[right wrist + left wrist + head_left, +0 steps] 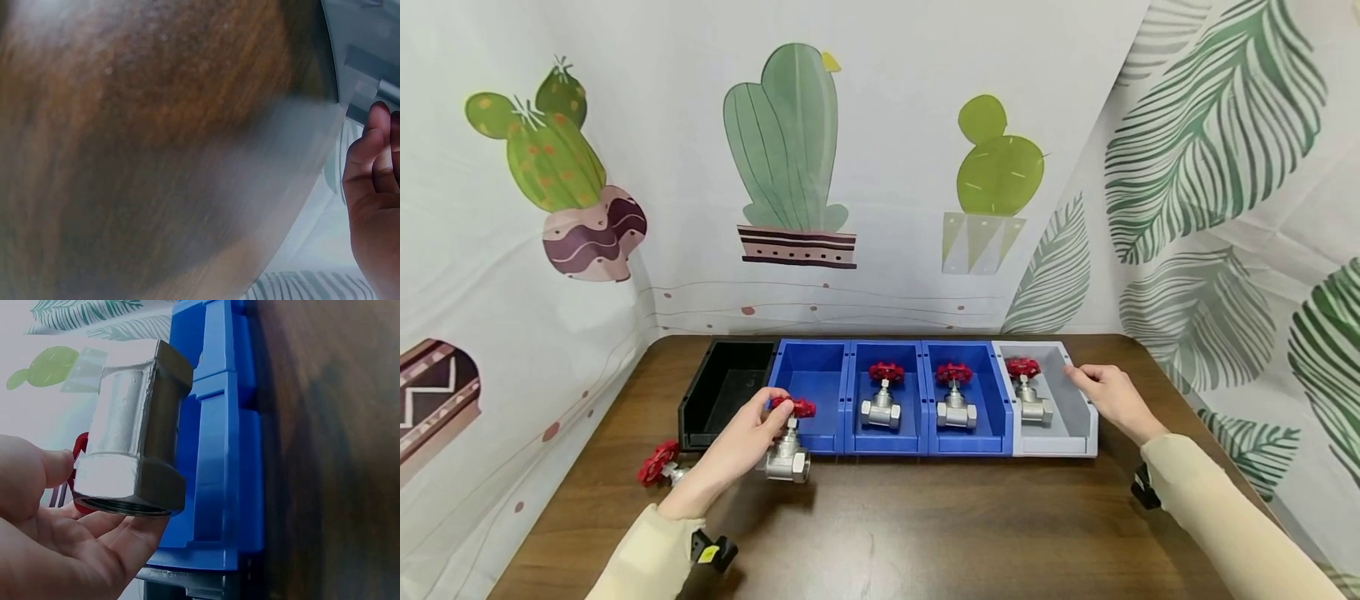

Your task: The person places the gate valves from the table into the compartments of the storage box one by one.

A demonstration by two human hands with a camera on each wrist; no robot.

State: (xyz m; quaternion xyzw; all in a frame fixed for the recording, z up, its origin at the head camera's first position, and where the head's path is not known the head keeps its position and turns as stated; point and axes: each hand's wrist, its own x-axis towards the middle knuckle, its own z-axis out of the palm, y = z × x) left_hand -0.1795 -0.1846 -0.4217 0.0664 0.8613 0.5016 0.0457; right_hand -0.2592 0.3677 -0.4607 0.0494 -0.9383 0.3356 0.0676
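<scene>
My left hand [737,446] holds a gate valve [787,460] by its red handwheel [797,407]. The valve is upright, just in front of the leftmost blue bin [827,443]. In the left wrist view its metal body [128,425] hangs beyond the thumb and fingers, beside the blue bins. At the far right my right hand [1108,396] grips the side rim of the grey bin [1078,446]; the right wrist view shows bent fingers [365,162] against the bin's outer wall. Another gate valve [660,464] lies on the table at the left, partly hidden behind my left forearm.
A black bin [688,412], three blue bins and the grey bin stand in one row on the wooden table [925,533]. The middle blue bin holds a valve [881,408], the right blue bin another valve [957,410], the grey bin a third valve [1033,406]. A printed cloth hangs behind.
</scene>
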